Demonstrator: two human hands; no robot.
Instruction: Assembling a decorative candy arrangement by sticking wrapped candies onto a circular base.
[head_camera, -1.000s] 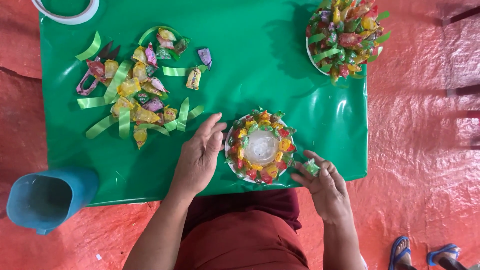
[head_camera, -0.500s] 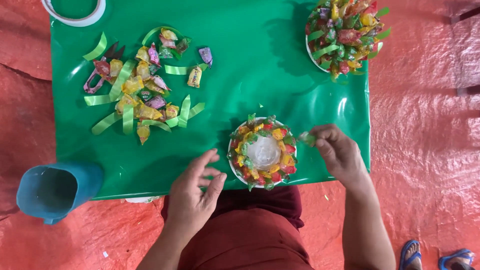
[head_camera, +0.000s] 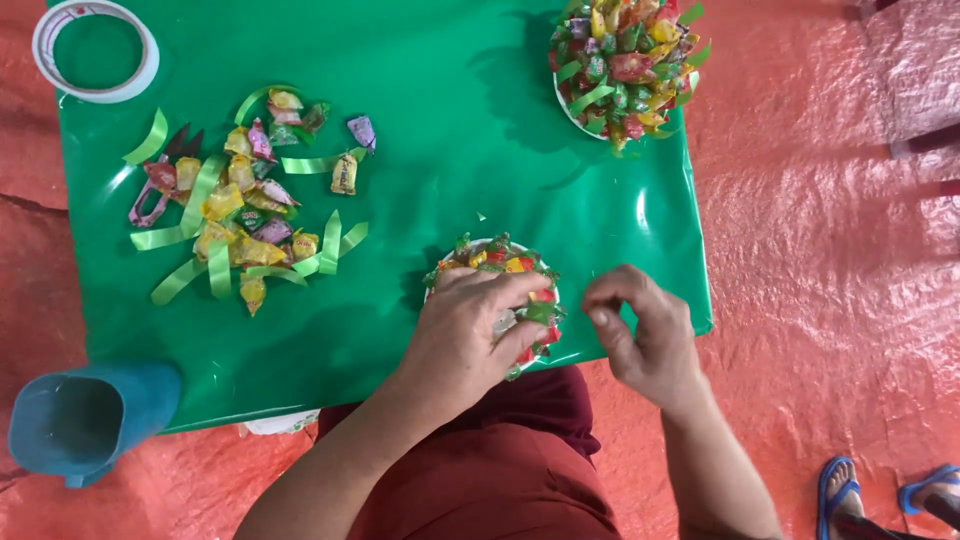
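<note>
Candy plate (head_camera: 470, 258) sits at the near edge of the green tabletop (head_camera: 450, 150), with the left hand (head_camera: 470, 335) spread flat over it, covering most of it. Right hand (head_camera: 640, 330) hovers just beside it, fingers curled in; can't tell if it's pinching anything. Loose candies (head_camera: 245, 215) and green strips lie off left, with a full plate (head_camera: 625, 60) up top.

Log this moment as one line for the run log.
left hand: resting on candy-ringed plate | right hand: pinched beside it, empty | loose candies: far left
</note>
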